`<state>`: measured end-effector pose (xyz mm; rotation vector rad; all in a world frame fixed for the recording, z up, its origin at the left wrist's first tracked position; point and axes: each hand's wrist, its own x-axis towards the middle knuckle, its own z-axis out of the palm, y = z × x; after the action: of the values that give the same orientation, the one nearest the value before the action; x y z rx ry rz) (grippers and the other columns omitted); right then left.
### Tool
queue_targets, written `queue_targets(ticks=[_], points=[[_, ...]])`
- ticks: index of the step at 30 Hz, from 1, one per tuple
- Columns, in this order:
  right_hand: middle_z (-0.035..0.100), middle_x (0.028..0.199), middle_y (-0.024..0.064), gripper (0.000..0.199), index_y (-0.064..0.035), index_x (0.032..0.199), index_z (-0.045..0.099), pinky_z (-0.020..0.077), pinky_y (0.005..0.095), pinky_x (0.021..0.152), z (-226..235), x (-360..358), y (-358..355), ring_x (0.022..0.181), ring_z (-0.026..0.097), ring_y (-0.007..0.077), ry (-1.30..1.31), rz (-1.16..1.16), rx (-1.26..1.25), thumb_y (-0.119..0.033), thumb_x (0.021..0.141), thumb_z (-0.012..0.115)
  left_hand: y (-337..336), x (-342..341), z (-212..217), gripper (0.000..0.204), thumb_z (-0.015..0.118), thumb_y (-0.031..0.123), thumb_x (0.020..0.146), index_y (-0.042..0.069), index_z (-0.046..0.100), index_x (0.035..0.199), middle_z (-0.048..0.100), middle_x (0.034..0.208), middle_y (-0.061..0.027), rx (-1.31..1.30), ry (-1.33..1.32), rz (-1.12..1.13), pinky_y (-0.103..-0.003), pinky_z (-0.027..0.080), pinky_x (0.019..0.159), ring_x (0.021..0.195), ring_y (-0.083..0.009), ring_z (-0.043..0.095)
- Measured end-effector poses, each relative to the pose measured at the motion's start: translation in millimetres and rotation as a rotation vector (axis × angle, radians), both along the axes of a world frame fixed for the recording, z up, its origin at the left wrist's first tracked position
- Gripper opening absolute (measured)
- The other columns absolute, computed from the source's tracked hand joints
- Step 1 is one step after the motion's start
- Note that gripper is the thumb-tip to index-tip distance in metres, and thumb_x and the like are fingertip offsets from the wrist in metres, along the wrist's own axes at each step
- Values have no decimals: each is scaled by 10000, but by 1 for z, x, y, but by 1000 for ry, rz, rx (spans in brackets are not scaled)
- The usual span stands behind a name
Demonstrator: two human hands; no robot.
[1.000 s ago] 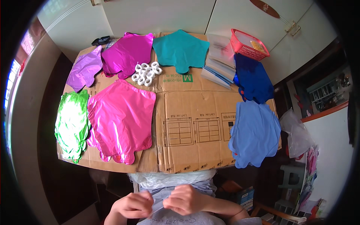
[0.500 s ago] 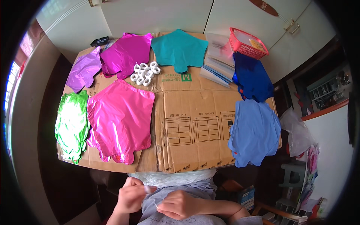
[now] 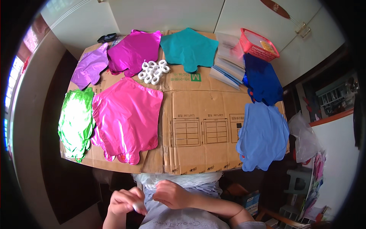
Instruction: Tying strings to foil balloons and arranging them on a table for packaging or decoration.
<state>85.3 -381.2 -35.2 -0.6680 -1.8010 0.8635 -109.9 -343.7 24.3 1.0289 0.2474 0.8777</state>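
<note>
My left hand (image 3: 126, 201), low in front of my body, is closed round a small white roll of ribbon (image 3: 139, 207). Beside it, a little higher, my right hand (image 3: 172, 194) has its fingers curled in; what they pinch is hidden. On the cardboard ahead lies a cluster of similar white ribbon rolls (image 3: 153, 71). Flat, shiny star-shaped foil balloons lie around them: pink (image 3: 129, 118), magenta (image 3: 135, 51) and teal (image 3: 189, 49). Lilac (image 3: 90, 66) and green (image 3: 76, 122) ones are at the left, dark blue (image 3: 264, 78) and light blue (image 3: 264, 135) stacks at the right.
The cardboard sheet (image 3: 202, 160) covers the table before me. Clear plastic sleeves (image 3: 228, 65) and a red basket (image 3: 258, 45) stand at its far right. A small black tray (image 3: 106, 37) is at the far left. White cabinet doors (image 3: 164, 15) close off the back.
My left hand with the ribbon roll has moved slightly left and down. My right hand has moved up and left. The whole view has shifted a little.
</note>
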Motion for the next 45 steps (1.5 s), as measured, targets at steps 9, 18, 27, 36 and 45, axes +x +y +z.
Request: queue_targets(ticks=[9,18,27,36,45], points=[[523,711,75,91,-46,829,557,422,358,736,-21,-29,7,723,547,244,-60,13,-52,-86,775,618,-12,-34,7,156,561,78,822,-53,638,791,636,724,-67,20,265,-38,-354,437,672,741,-227,565],[540,739,67,99,-59,858,569,417,368,762,-24,-46,15,737,558,233,-111,58,15,-96,775,608,-20,-64,6,135,591,119,807,4,638,753,612,713,-102,41,343,0,-351,394,648,659,-244,544],[534,699,68,92,-47,829,566,414,372,756,-10,-54,19,712,553,237,-1,29,-65,-100,777,621,-18,-73,6,41,619,67,747,27,624,750,646,748,-75,410,847,71,-392,361,733,783,-210,525],[465,607,64,67,-44,804,576,447,348,636,34,-43,12,561,494,249,100,72,-40,-62,767,629,-20,-71,1,174,550,65,809,-35,588,672,629,709,-113,144,368,-4,-353,372,678,694,-239,507],[609,689,84,94,-60,858,597,484,321,513,39,4,-8,570,610,241,-89,68,-182,-70,769,625,-3,-33,10,111,588,66,794,7,667,847,647,800,-87,572,708,-110,-323,399,730,713,-239,519]])
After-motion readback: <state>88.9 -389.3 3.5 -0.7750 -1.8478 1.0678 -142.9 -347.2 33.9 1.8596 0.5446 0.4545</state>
